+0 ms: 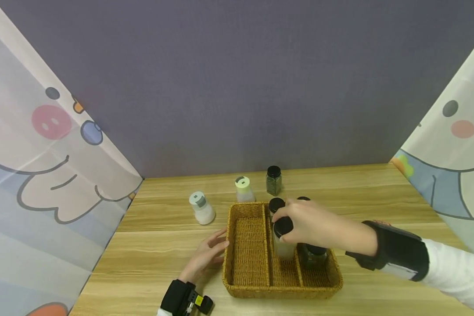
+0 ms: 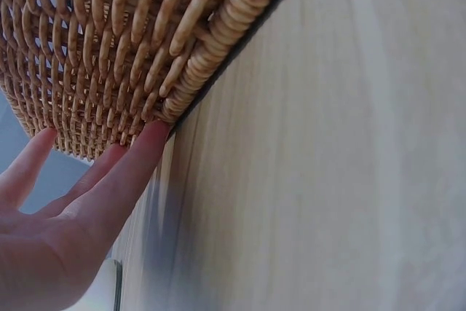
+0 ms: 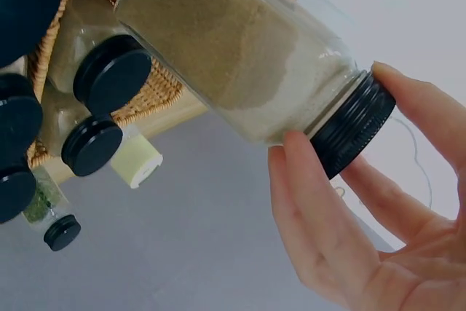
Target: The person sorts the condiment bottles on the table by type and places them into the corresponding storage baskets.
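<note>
My right hand (image 1: 312, 221) grips a clear spice jar (image 3: 240, 49) by its black screw lid, fingers and thumb around it. Grey-beige powder fills much of that jar, which is over the middle compartment of a wicker basket (image 1: 245, 293) in the head view. Straight fingers of my left hand (image 2: 80, 216) touch the outside of the basket's left wall (image 2: 109, 49), low down near the table. Another black-lidded jar (image 1: 277, 203) stands at the back of the middle compartment. In the right compartment is a dark-filled jar (image 1: 315, 259), partly covered by my right wrist.
Behind the basket stand a yellow-lidded bottle (image 1: 245, 193) and a black-lidded jar of green herbs (image 1: 274, 182). A white-filled bottle (image 1: 202, 210) is at its back left. A grey panel (image 1: 260, 87) closes off the wooden table's far edge; cartoon-printed sheets flank both sides.
</note>
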{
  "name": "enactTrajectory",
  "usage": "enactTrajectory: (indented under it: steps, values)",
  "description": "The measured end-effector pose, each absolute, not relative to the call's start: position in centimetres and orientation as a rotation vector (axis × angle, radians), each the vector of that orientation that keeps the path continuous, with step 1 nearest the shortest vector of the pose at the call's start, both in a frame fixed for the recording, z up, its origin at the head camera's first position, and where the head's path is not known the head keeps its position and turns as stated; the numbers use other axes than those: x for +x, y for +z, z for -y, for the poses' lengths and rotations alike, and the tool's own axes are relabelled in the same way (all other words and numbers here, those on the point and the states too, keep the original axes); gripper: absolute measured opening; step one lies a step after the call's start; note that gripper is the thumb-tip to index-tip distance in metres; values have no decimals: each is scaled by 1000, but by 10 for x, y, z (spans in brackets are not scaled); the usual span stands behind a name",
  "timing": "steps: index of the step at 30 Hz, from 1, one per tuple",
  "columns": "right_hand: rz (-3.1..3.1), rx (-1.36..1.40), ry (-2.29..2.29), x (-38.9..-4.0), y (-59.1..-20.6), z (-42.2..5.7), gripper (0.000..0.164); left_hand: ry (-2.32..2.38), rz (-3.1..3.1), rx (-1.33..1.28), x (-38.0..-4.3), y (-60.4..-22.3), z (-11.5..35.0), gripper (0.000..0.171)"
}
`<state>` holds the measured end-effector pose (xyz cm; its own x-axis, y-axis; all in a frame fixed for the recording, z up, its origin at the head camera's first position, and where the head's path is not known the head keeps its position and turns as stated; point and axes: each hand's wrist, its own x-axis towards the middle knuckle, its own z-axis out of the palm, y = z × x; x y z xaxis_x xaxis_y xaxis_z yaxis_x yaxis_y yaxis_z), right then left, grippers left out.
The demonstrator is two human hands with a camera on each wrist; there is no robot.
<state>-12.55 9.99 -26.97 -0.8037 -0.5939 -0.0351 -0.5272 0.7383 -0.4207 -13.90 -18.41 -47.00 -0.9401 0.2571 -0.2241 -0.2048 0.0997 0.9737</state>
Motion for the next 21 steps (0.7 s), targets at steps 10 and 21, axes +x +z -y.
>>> enactTrajectory:
  steps: [10, 21]
  values:
    - [-2732, -836, -624, -122, -285, -100, 34, 1911, -2041, 54, -138, -467, 183, 63]
    - [-2711, -804, -690, -122, -304, -99, 33, 1919, -2029, 58, -138, -469, 183, 62]
